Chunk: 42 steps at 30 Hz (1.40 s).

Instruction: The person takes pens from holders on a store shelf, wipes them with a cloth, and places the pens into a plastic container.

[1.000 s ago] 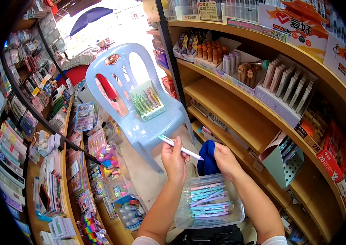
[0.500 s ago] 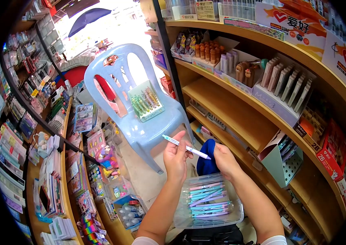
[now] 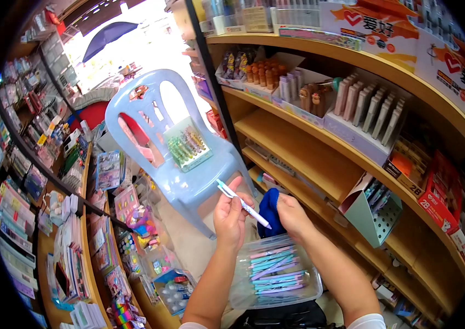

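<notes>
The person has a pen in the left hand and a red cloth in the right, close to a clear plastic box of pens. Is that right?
Not quite: the cloth in the right hand is dark blue, not red, as the head view shows. The left hand does have a pen, close to a clear plastic box of pens.

“爱好” on carton (image 3: 365, 34), “2B” on box (image 3: 439, 191)

Blown-out backlight, dark fisheye edges
</notes>
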{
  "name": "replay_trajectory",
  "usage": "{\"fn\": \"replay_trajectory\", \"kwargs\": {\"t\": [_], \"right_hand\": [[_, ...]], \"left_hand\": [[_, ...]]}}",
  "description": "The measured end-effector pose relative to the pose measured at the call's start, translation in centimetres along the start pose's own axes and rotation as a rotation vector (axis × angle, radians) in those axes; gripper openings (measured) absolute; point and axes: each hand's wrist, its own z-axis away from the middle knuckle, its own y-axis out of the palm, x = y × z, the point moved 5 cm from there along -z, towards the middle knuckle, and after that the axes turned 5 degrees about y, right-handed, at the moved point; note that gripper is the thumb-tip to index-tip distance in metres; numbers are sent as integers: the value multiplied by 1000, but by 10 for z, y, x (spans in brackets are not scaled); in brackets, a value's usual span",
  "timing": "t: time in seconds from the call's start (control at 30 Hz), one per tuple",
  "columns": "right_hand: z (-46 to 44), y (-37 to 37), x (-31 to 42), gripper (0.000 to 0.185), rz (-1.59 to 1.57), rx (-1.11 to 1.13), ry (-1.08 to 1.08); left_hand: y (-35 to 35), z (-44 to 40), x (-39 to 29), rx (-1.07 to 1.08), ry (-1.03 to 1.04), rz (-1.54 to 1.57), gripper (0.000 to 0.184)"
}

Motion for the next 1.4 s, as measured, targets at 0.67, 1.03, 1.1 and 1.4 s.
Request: {"fn": "replay_trajectory", "kwargs": {"t": [0.67, 1.03, 1.1, 1.4], "right_hand": [[1, -6, 9, 30, 236, -85, -157], [-24, -14, -20, 34, 555, -307, -483], [-10, -13, -2, 33, 486, -234, -414], [3, -11, 6, 30, 341, -144, -409]], "left_hand": [[59, 107, 32, 1477, -444, -1236, 29], [220, 21, 48, 974, 284, -1041, 20], [234, 18, 68, 934, 401, -1146, 21], [256, 10, 113, 1093, 290, -1548, 13]]}}
